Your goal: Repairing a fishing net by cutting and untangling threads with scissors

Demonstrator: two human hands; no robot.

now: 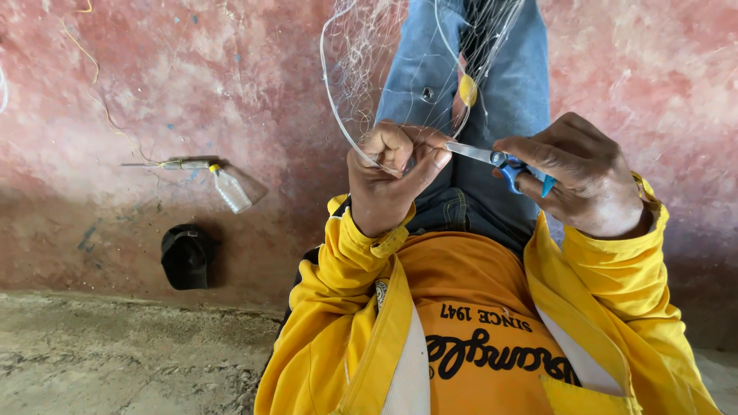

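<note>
My left hand (392, 173) is closed in a fist around a bunch of thin white fishing net (361, 73) that stretches up over my jeans-clad legs. My right hand (588, 180) grips blue-handled scissors (500, 161), fingers through the loops. The metal blades point left and touch the net right at my left thumb. A small yellow float (467, 90) hangs in the net above the hands. I wear a yellow jacket over an orange shirt.
On the reddish floor to the left lie a clear plastic bottle with a yellow cap (229, 188), a thin tool (165, 164) beside it, and a black cap (187, 256). A rough grey concrete strip (115, 353) runs along the bottom left.
</note>
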